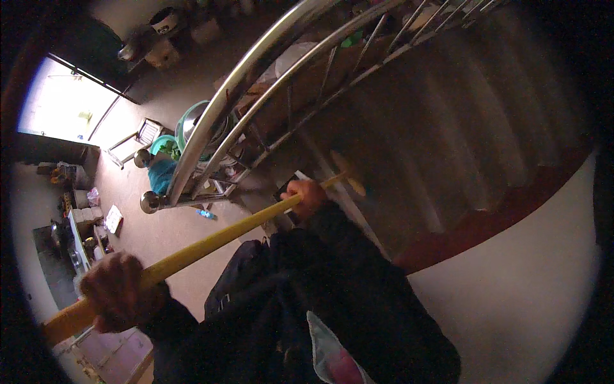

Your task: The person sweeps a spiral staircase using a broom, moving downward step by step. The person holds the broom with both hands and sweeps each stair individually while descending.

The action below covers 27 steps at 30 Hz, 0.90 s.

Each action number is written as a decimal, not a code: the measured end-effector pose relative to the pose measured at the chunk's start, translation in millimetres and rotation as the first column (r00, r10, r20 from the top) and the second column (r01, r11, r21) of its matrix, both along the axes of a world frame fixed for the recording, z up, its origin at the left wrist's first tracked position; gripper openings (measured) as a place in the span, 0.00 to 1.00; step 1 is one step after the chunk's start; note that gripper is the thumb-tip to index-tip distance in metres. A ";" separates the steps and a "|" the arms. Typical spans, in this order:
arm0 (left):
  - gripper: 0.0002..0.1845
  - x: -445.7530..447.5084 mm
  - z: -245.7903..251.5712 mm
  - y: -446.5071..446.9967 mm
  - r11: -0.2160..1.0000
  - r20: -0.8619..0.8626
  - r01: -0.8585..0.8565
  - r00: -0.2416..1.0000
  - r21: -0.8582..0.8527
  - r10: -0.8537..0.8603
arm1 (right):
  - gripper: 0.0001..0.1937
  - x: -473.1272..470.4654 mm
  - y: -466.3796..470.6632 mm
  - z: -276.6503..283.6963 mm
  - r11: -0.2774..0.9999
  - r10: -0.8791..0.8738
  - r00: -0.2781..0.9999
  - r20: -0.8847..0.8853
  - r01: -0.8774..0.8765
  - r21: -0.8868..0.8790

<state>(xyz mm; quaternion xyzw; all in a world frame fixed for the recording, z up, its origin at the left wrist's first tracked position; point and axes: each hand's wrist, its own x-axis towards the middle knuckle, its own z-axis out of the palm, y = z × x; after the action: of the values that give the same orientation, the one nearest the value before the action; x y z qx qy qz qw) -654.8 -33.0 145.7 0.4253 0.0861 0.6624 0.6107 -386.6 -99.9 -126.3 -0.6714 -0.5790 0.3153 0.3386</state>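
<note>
A long yellow pole (225,234) slants across the front of my body. Near its thicker-looking end at the lower left, my left hand (117,293) is wrapped around it. My right hand (307,194) grips the same pole farther along, close to the stairs. At the far end is a blurred tan head (349,174), resting on or just over the lowest steps; I cannot tell whether it is a broom or a mop. Dark stair treads (460,144) rise toward the upper right. Part of a dark object with a pale edge (286,186) shows behind my right hand.
A curved metal stair railing (225,96) ends in round knobs, with a teal cloth (162,175) by them. Beyond stand green basins (165,143) and a small chair (148,130). A blue bottle (206,214) lies on the floor. Cluttered shelving (79,230) lines the left wall; a doorway (62,105) glows.
</note>
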 end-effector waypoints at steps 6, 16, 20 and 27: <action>0.17 -48.7 35.7 16.8 0.969 0.172 0.173 0.964 0.175 -0.203 | 0.14 8.7 -19.9 81.4 0.950 -0.124 0.948 0.294 0.028 0.310; 0.13 113.6 -73.7 -33.8 0.567 -0.364 0.822 0.510 -0.063 -0.780 | 0.11 204.9 -200.1 40.8 0.797 -0.585 0.657 0.476 0.574 0.187; 0.09 161.1 -75.9 -48.3 0.562 -0.205 0.809 0.528 -0.175 -0.824 | 0.12 224.6 -224.2 -12.5 0.709 -0.688 0.588 0.424 0.670 0.220; 0.13 67.8 -36.2 -22.5 0.946 -0.342 0.323 0.888 -0.006 -0.306 | 0.14 163.6 -95.2 -2.1 0.833 -0.537 0.788 0.302 0.440 0.335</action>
<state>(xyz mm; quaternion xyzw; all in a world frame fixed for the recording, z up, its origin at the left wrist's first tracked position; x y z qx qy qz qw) -587.0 -55.5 109.6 0.5565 0.1030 0.4737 0.6747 -223.0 -195.0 -128.4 -0.7997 -0.4731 0.0042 0.3695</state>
